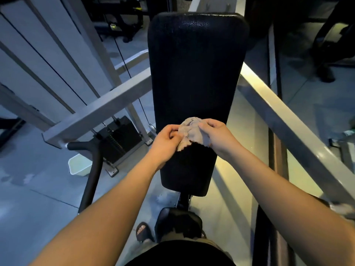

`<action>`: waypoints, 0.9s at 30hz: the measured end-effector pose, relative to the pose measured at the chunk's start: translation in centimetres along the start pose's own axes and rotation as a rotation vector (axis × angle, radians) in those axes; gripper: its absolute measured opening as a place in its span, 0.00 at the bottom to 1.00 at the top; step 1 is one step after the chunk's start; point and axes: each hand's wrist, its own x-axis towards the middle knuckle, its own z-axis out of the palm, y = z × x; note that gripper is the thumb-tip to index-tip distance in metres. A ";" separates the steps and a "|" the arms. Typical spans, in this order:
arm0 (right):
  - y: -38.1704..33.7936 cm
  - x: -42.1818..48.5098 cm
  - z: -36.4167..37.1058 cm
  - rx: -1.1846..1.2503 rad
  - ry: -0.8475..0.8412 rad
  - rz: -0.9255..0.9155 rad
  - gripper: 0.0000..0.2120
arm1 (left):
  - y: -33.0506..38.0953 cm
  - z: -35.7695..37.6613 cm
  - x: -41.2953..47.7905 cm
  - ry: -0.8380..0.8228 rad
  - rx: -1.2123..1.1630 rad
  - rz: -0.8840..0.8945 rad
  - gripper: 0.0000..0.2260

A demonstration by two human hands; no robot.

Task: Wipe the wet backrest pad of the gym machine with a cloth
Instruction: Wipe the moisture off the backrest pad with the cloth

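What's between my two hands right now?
The bunched grey cloth, held by the left hand and right hand in front of the black backrest pad, in the head view.

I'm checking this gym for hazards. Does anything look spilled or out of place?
Dark, wet-looking patches mark the floor left of a pale tub that stands by the weight stack. Droplets glisten near the top of the backrest pad.

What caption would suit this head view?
The left hand and right hand grip a bunched grey cloth over the black backrest pad.
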 end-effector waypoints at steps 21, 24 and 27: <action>-1.7 0.6 -1.4 -0.821 0.263 -0.354 0.08 | 4.1 2.5 0.8 0.240 0.001 -0.029 0.05; -3.8 1.7 -2.4 -0.999 0.309 -0.643 0.11 | 6.2 0.4 2.6 0.600 0.021 0.169 0.06; -6.6 3.2 -3.0 -1.221 0.389 -0.953 0.09 | 8.4 -1.2 4.7 0.803 0.165 0.375 0.05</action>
